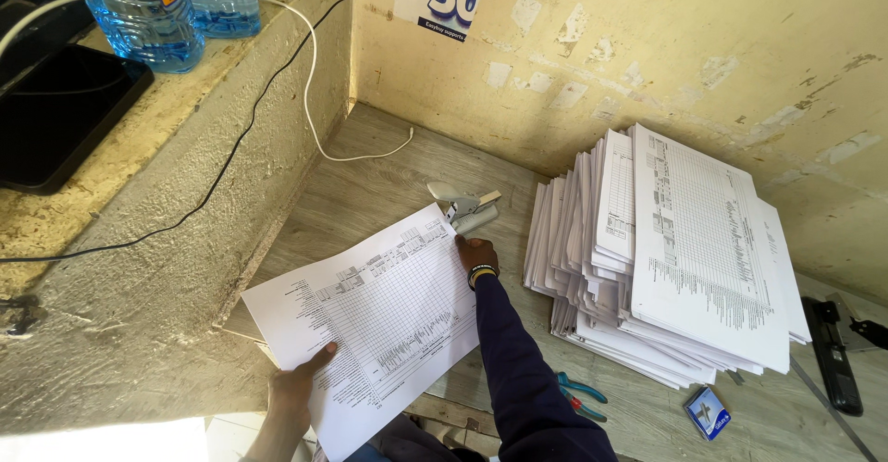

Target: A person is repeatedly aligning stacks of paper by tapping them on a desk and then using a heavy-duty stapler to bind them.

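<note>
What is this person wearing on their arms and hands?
The right arm is covered by a long dark navy sleeve reaching the wrist. At that wrist sits a dark band with a yellow edge. The right hand is bare, with no glove. The left hand and forearm are bare too, with no sleeve, watch or ring visible.

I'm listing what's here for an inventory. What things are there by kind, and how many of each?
Water bottles: 2
Staplers: 1
Paper stacks: 1
Held sheets: 1
Pliers: 1
Small blue boxes: 1
Cables: 2
Total: 9
</note>
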